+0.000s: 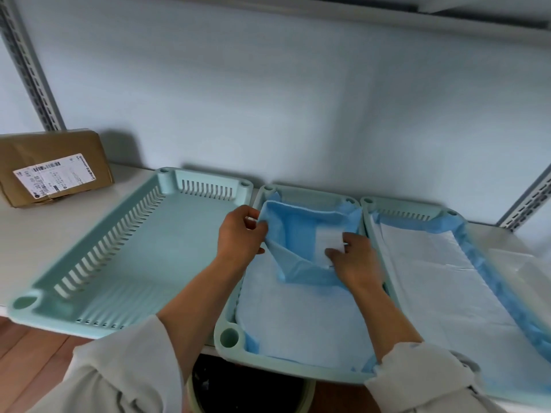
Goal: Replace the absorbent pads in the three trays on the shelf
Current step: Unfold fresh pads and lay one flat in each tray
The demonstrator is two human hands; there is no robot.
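Three trays: left tray (149, 248) bare, middle tray (229, 338) and right tray (369, 204) lined.
Pad (298, 317): lies in the middle tray, long axis near-to-far, far end folded toward you.
Hands: your left hand (241, 234) pinches the fold's left edge, your right hand (354, 260) grips its right.

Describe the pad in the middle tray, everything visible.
The blue-and-white absorbent pad lies in the middle pale-green plastic tray. It looks like soft, thin paper-like sheet, white on top with a blue backing. Its near part lies flat; its far part is folded back, backing showing, and blue edges ride up the tray walls. The left hand pinches the far-left corner; the right hand holds the fold's white edge.
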